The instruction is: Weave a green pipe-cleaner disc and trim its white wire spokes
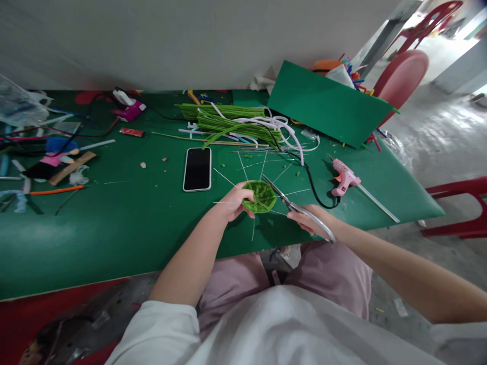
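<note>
My left hand (238, 203) grips the left rim of a small round green woven piece (261, 196), thumb on its upper face. Thin pale wires stick out from the piece on all sides. In my right hand (309, 219) is a pair of metal scissors (291, 205), their blades pointing up and left past the right rim of the piece. The blade tips lie close to the wires at its upper right; whether they touch one I cannot tell. Behind my hands is a bundle of green pipe cleaners (232, 121), with loose wires and tiny green scraps before it.
A white-edged phone (197, 170) lies left of my hands. To the right is a pink glue gun (345, 177) with a black cord. A green board (327, 104) leans at the back right. Craft scraps and a small doll (59, 152) cover the left side.
</note>
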The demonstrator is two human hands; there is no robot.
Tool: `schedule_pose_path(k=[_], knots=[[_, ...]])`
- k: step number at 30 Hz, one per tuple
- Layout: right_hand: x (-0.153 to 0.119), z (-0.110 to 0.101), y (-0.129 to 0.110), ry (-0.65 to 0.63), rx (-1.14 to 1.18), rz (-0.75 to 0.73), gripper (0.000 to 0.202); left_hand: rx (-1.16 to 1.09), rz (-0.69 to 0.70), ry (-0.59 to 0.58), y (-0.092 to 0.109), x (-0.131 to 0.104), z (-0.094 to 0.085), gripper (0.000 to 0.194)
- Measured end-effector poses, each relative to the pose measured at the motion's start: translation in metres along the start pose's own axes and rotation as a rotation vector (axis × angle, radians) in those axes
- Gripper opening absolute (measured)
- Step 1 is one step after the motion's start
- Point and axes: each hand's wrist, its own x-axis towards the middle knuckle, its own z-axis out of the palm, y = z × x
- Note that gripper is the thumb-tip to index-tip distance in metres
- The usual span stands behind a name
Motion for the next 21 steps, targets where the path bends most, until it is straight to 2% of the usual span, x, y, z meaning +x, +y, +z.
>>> schedule_pose_path(k=[9,16,21], knots=[[-0.008,-0.007,-0.013,0.011,-0.181,-0.071,0.045,-0.063,-0.008,-0.038,0.005,-0.004,0.003,0.062],[-0.005,-0.004,-0.009,0.065,-0.246,-0.071,0.045,0.055,-0.007,0.023,0.004,-0.005,0.006,0.069],[-0.003,-0.003,-0.005,0.084,-0.252,-0.079,0.047,-0.004,-0.018,0.006,0.003,-0.003,0.004,0.069]])
